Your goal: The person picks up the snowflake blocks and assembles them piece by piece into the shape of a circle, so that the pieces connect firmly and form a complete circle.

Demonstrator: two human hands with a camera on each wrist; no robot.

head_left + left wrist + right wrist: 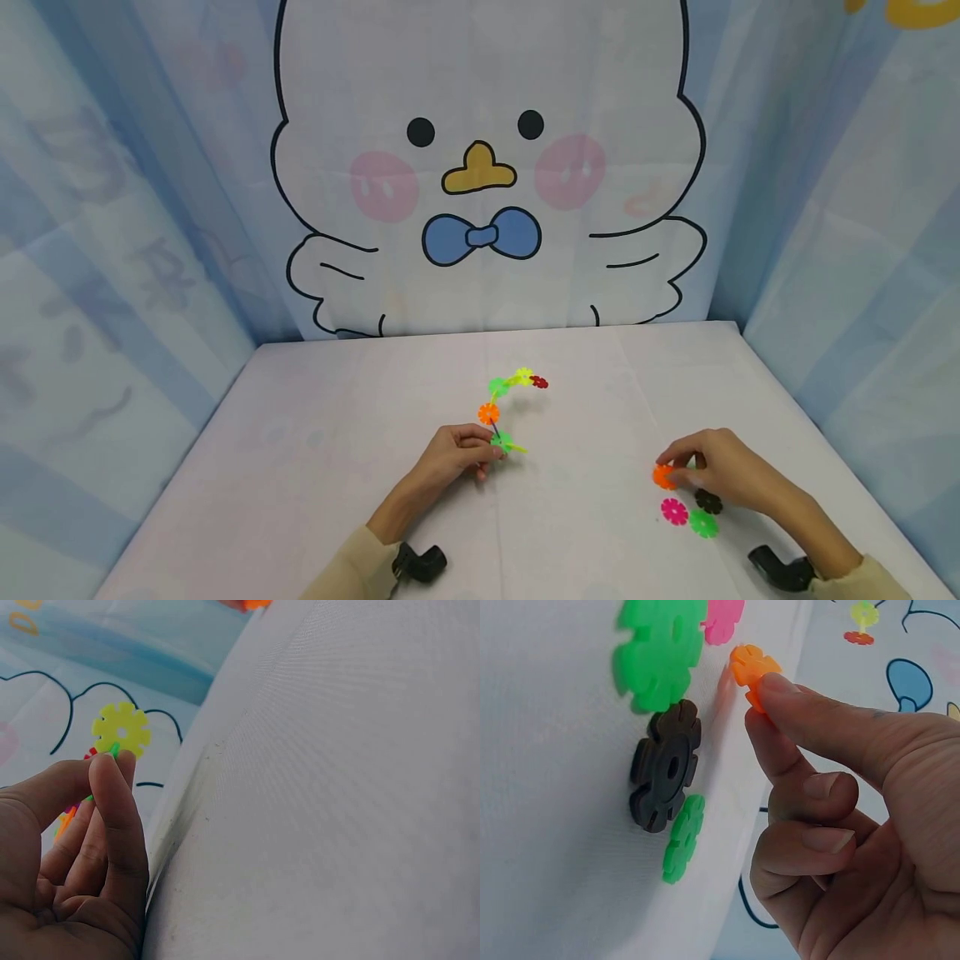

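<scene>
My left hand [455, 454] pinches a green notched plastic disc [502, 442] between thumb and fingers. That disc belongs to a curved chain of interlocked discs, held up over the table, with an orange disc [489, 414], yellow disc [524, 377] and dark red disc [540, 382] further along. In the left wrist view a yellow disc [121, 729] stands out past the fingertips. On the right, my right hand [723, 468] pinches a loose orange disc [751, 666] by its edge, just off the table. Its other fingers are curled.
Near the right hand lie a pink disc [674, 512], a green disc [703, 523] and a black disc [708, 501]. The right wrist view shows another green disc [683, 838] beyond the black one. A white-covered table [337, 417] meets printed curtains [480, 292] behind.
</scene>
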